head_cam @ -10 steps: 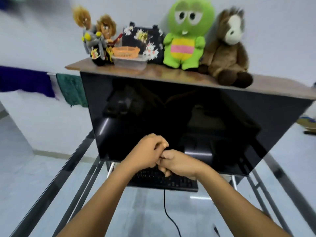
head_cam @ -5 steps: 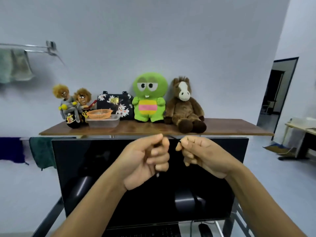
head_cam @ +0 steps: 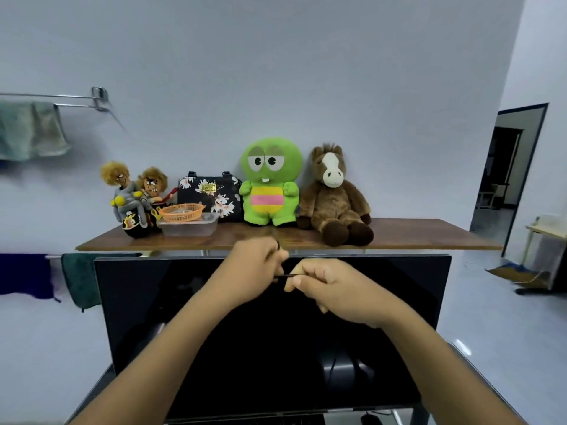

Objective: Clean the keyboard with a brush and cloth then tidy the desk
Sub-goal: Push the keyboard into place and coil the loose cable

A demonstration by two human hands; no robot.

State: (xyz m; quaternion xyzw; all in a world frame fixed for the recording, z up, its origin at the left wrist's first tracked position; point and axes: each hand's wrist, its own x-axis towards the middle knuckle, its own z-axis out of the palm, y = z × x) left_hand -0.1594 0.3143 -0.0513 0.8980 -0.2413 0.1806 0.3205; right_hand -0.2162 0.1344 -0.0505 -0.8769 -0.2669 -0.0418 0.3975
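Both my hands are raised in front of the black monitor [head_cam: 214, 332], fingers curled. Between them runs a thin dark stick [head_cam: 283, 275]; what it is I cannot tell. My left hand [head_cam: 251, 271] grips one end and my right hand [head_cam: 334, 289] pinches the other with thumb and forefinger. Only a dark strip of the keyboard [head_cam: 245, 421] shows at the bottom edge, under the monitor. A dark green cloth [head_cam: 81, 280] hangs on a rail left of the monitor.
A wooden shelf [head_cam: 414, 237] above the monitor carries two dolls [head_cam: 135, 194], an orange basket [head_cam: 181, 212] in a clear tub, a floral bag [head_cam: 211, 194], a green plush [head_cam: 270, 182] and a brown horse plush [head_cam: 334, 197]. A blue cloth [head_cam: 24, 277] and pale towel [head_cam: 30, 133] hang left. A doorway [head_cam: 506, 179] opens right.
The view has swung up from the keyboard to the shelf and wall. Both hands rose from the keyboard to the monitor's top edge and now hold the thin stick between them.
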